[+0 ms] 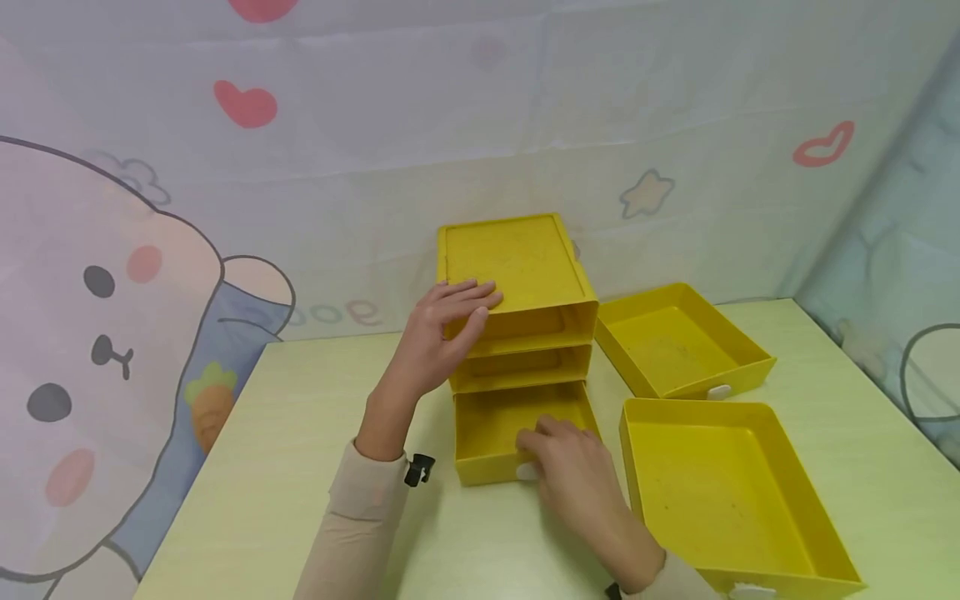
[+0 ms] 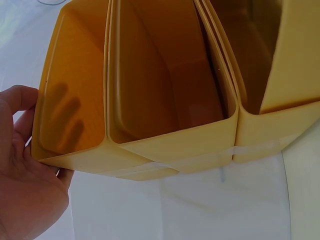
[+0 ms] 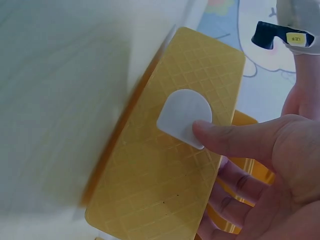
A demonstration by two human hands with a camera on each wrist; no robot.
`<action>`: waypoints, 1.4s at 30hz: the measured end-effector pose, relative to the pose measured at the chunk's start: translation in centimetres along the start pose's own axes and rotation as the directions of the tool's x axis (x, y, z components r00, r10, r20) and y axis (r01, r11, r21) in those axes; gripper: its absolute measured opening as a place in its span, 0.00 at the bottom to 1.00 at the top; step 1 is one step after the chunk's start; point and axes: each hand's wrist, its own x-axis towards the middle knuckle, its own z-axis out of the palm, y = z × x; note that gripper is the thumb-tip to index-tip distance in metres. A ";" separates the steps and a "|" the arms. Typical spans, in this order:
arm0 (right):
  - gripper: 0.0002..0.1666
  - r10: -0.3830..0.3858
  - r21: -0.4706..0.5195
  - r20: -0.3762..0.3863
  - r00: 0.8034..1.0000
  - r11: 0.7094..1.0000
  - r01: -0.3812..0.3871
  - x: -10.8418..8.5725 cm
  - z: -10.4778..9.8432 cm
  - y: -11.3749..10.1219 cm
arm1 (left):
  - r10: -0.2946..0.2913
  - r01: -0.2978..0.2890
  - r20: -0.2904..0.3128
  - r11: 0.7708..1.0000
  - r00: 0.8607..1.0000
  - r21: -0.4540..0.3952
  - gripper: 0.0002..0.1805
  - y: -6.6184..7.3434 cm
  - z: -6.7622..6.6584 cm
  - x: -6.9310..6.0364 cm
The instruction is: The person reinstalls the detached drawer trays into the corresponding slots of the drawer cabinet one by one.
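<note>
In the head view a yellow drawer cabinet stands on the table with two vacant upper slots. From its bottom slot a drawer juts partway out. My left hand rests on the cabinet's top at the front left corner, fingers extended. Through the translucent top panel, the left wrist view shows the shadows of those fingers. My right hand pinches the drawer's front wall. In the right wrist view, its thumb lies on the white tab and the other fingers reach behind the wall.
Two loose yellow drawers lie right of the cabinet: one farther back, one nearer. A printed cloth hangs behind the table, and another cloth hangs at the right side.
</note>
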 end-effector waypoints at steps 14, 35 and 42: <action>0.22 0.023 0.026 -0.017 1.000 0.999 -0.022 0.6 0.7 -0.1 | -0.007 0.007 -0.013 1.000 1.000 -0.001 0.17 0.0 -0.2 -0.3; 0.18 0.082 -0.012 -0.050 0.995 0.996 -0.083 1.6 1.0 0.1 | -0.020 0.020 0.004 1.000 1.000 -0.009 0.17 0.2 0.1 0.0; 0.17 0.116 -0.022 -0.019 0.993 0.993 -0.116 1.9 1.1 0.1 | -0.019 0.019 -0.003 1.000 1.000 -0.007 0.17 0.3 0.0 0.0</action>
